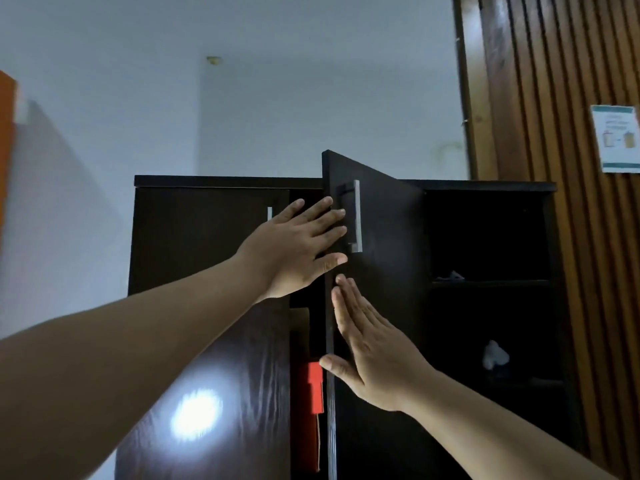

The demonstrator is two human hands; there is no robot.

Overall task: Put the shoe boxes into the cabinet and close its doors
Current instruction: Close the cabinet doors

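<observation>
While the right-hand door of the dark cabinet stood half open, its free edge toward the camera, both hands lay flat on it with fingers straight, gripping nothing; the left hand beside the metal handle, the right hand lower down. The panel looked stiff, smooth and light on its hinges, so a flat push near the free edge should have served; a red box showed in the gap.

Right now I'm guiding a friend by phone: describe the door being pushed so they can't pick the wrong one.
Find the dark cabinet against the white wall. The door stands ajar in the middle, both hands flat on it. Unlike the shut door to its left, it juts outward, its silver handle beside the left hand.
</observation>
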